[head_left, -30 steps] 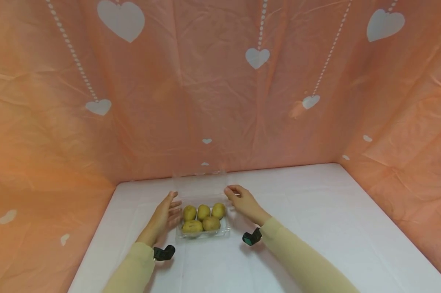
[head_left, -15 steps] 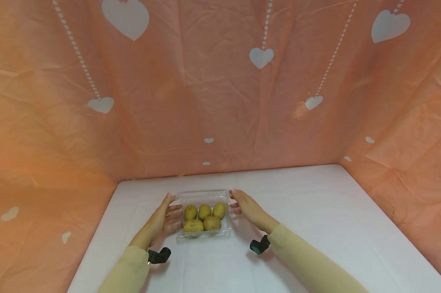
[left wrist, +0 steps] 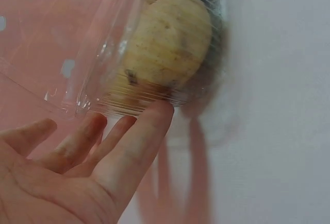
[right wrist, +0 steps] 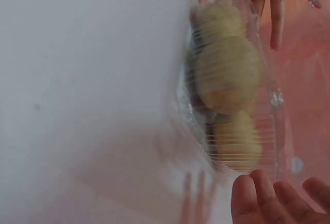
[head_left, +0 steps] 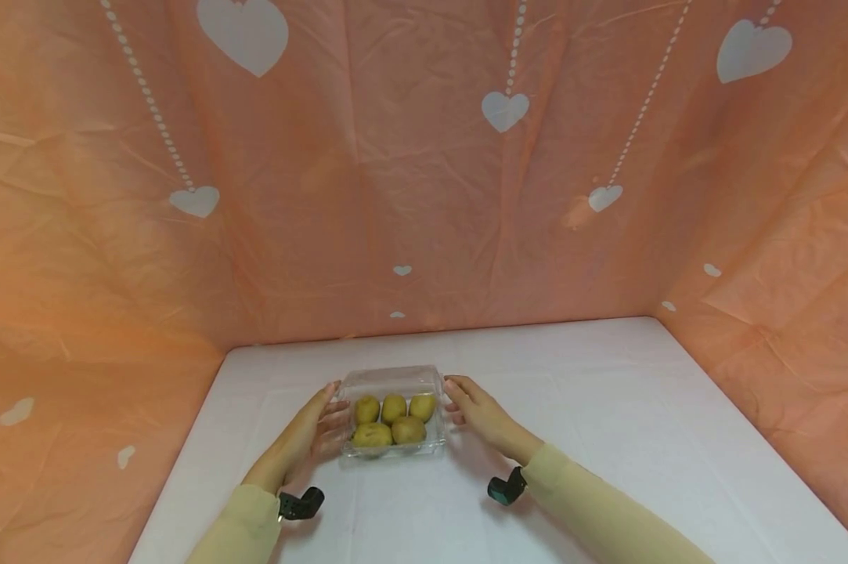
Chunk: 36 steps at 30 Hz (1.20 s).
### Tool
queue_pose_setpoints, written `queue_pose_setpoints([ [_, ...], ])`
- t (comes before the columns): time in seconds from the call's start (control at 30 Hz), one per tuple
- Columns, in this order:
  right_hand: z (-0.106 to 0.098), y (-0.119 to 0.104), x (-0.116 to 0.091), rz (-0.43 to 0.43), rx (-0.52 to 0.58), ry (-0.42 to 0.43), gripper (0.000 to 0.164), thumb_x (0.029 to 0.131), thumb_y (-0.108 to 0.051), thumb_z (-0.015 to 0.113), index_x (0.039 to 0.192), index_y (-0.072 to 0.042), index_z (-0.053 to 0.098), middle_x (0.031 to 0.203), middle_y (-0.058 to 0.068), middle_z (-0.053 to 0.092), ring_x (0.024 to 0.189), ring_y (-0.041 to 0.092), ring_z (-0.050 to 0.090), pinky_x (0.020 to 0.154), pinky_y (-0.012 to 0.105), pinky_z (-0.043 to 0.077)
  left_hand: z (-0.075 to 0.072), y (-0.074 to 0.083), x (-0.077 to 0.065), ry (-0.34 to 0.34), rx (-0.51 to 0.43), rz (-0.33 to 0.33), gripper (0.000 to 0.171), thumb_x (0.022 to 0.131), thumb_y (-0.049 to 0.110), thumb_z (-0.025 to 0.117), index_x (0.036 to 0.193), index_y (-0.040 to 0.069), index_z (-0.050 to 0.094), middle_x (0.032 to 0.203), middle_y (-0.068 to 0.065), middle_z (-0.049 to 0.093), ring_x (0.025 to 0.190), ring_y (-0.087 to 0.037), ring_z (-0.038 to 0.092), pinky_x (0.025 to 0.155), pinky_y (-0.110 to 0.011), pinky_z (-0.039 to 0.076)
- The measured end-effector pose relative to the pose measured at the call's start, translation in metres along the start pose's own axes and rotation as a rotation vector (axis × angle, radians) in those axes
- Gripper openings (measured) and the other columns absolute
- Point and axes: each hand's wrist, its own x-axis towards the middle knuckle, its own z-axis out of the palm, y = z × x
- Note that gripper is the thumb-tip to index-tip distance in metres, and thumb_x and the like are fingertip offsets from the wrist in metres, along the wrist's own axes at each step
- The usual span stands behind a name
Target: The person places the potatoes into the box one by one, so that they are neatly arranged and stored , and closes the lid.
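Note:
A clear plastic clamshell box point(head_left: 434, 448) stands on the white table, with several yellow-brown potatoes point(head_left: 372, 435) inside. Its transparent lid point(head_left: 388, 379) is folded over from the back; whether it sits fully down is hard to see. My left hand point(head_left: 309, 427) is at the box's left side, fingers extended. In the left wrist view, one fingertip of that hand touches the ribbed wall beside a potato point(left wrist: 172, 38). On the opposite side, my right hand point(head_left: 485, 415) has its fingers stretched toward the back right corner. The right wrist view shows its fingertips point(right wrist: 264, 188) close to the box end.
A white cloth covers the table point(head_left: 571, 392). Behind it and at both sides hangs an orange curtain point(head_left: 424, 196) printed with white hearts. Each wrist carries a small black camera point(head_left: 301, 504).
The lid has swung from standing up behind the box down toward the potatoes. Both hands have come slightly nearer to me along the box's sides.

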Motion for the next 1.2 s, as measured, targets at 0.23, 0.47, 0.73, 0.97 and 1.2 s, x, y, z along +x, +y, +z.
queue_pose_setpoints([
  [0.23,0.001,0.004,-0.008,0.003,-0.045,-0.019,0.064,0.101,-0.052,0.041,0.143,-0.004,0.04,0.133,0.024,0.051,0.098,0.031,0.064,0.087,0.044,0.053,-0.001,-0.005,-0.011,-0.032,0.047,0.024,0.085,0.097,0.063,0.036,0.155,0.007,0.008,0.149,-0.029,0.029,0.134,-0.045,0.033,0.094,-0.047,0.049],
  [0.47,0.005,0.008,-0.015,0.001,-0.012,-0.043,0.063,0.101,-0.046,0.044,0.142,0.001,0.037,0.124,0.023,0.056,0.091,0.03,0.064,0.082,0.043,0.055,-0.001,-0.013,-0.015,-0.039,0.039,0.01,0.082,0.099,0.057,0.037,0.152,0.0,0.01,0.148,-0.034,0.026,0.135,-0.049,0.028,0.092,-0.051,0.049],
  [0.73,0.009,0.013,-0.022,-0.009,0.007,-0.059,0.061,0.102,-0.042,0.044,0.142,0.003,0.035,0.12,0.022,0.059,0.087,0.027,0.063,0.079,0.042,0.055,0.002,-0.02,-0.018,-0.008,0.019,-0.013,0.076,0.1,0.05,0.04,0.149,-0.003,0.018,0.144,-0.035,0.031,0.133,-0.049,0.031,0.092,-0.049,0.05],
  [0.97,0.011,0.019,-0.023,0.007,-0.027,-0.068,0.06,0.102,-0.046,0.041,0.142,-0.001,0.037,0.107,0.015,0.065,0.086,0.024,0.063,0.079,0.039,0.053,0.004,-0.024,-0.018,-0.005,0.007,-0.006,0.07,0.101,0.044,0.041,0.149,-0.003,0.02,0.144,-0.035,0.031,0.132,-0.048,0.034,0.093,-0.048,0.05],
  [1.2,0.012,0.023,-0.026,0.025,-0.079,-0.089,0.062,0.102,-0.052,0.036,0.142,-0.005,0.038,0.104,0.01,0.065,0.087,0.022,0.061,0.08,0.038,0.05,0.006,-0.027,-0.019,0.016,0.006,-0.021,0.066,0.102,0.037,0.043,0.149,-0.002,0.02,0.143,-0.033,0.036,0.13,-0.044,0.039,0.093,-0.046,0.05],
])
